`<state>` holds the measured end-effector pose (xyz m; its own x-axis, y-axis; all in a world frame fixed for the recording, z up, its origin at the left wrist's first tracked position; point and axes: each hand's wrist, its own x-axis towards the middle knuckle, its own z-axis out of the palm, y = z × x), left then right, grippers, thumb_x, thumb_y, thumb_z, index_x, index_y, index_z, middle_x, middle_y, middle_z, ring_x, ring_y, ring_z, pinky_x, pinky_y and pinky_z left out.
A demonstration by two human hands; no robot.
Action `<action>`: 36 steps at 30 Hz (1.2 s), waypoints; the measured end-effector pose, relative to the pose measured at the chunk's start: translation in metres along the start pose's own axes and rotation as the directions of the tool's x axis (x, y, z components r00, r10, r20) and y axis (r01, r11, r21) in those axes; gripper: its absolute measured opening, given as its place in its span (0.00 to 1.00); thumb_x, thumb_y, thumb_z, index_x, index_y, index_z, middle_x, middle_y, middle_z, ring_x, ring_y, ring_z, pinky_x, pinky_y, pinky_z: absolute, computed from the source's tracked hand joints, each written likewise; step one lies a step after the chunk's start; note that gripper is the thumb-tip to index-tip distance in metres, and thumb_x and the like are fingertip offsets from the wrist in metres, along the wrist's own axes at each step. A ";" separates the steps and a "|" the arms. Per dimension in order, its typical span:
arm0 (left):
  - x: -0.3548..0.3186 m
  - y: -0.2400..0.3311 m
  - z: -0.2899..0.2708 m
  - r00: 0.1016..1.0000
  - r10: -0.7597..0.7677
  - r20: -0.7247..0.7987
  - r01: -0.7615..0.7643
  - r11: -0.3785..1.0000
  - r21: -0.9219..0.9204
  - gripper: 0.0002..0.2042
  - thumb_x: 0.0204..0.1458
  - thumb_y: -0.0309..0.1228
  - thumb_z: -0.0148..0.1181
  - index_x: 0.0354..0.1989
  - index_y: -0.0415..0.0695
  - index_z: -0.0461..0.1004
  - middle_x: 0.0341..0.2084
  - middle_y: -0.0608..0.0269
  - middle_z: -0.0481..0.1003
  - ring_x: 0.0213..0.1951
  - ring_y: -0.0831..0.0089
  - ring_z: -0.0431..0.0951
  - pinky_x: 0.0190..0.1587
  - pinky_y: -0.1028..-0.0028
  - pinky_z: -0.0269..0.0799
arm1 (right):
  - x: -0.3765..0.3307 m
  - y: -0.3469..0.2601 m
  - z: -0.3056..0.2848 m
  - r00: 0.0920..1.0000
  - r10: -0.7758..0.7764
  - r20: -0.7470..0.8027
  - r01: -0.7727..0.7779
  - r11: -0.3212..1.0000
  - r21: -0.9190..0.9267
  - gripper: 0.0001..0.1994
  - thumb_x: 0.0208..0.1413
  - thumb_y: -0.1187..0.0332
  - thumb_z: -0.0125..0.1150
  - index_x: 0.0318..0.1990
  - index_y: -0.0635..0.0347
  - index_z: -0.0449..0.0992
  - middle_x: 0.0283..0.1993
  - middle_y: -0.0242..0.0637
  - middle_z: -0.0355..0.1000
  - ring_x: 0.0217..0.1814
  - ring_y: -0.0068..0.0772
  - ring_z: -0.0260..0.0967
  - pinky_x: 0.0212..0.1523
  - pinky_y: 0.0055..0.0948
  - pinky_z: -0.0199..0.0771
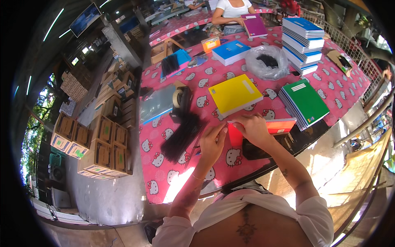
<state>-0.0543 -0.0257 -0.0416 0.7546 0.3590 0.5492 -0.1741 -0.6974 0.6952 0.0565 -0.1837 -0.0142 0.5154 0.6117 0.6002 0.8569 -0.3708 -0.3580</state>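
Observation:
A red notebook (282, 125) stands on its edge in front of me, spine side up. My right hand (252, 128) is closed over its top edge near the left end, with the thumb and fingers pinched together. Beside that same end, my left hand (213, 142) has its fingertips pressed together; whatever is in them is too small to make out. A bundle of thin black strands (183, 138), looking like binding coils, lies left of my left hand. Just beyond my hands rests a yellow notebook stack (236, 94). Under my right wrist sits a dark tray-like object (257, 150).
Green notebooks (306, 102) are stacked at right, behind them a tall blue notebook stack (302, 45). A clear bag (257, 68) holds black strands. Left are a tape dispenser (179, 101) and clear sheets (158, 105). Across the table a person holds a purple notebook (255, 26). Cartons (101, 152) stand on the floor.

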 end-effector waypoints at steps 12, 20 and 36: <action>0.011 -0.010 0.004 0.991 0.126 -0.046 -0.129 0.990 -0.052 0.09 0.52 0.24 0.68 0.41 0.39 0.80 0.29 0.58 0.74 0.27 0.67 0.78 0.30 0.71 0.73 | 0.002 0.002 -0.003 0.995 0.039 0.088 -0.043 0.998 0.047 0.08 0.56 0.65 0.63 0.42 0.46 0.81 0.33 0.35 0.80 0.35 0.42 0.79 0.37 0.43 0.77; 0.018 -0.009 0.004 0.987 0.148 0.058 -0.145 0.988 -0.054 0.09 0.54 0.25 0.67 0.42 0.38 0.78 0.29 0.58 0.73 0.28 0.71 0.76 0.31 0.72 0.72 | 0.004 -0.001 -0.009 0.995 0.025 0.091 -0.030 0.998 0.054 0.07 0.55 0.66 0.62 0.40 0.48 0.82 0.32 0.35 0.81 0.30 0.42 0.78 0.33 0.41 0.79; 0.054 -0.006 -0.009 0.852 0.351 0.388 -0.394 0.918 0.034 0.13 0.56 0.34 0.64 0.47 0.43 0.76 0.31 0.57 0.74 0.28 0.58 0.78 0.33 0.64 0.74 | 0.006 0.016 -0.012 0.974 0.000 0.225 -0.036 0.988 0.153 0.11 0.52 0.65 0.67 0.42 0.55 0.81 0.35 0.43 0.79 0.40 0.49 0.78 0.42 0.45 0.79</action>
<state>-0.0187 0.0037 -0.0120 0.8271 -0.1795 0.5326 -0.4358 -0.8033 0.4060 0.0730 -0.1944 -0.0076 0.5033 0.7530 0.4240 0.8285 -0.2810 -0.4844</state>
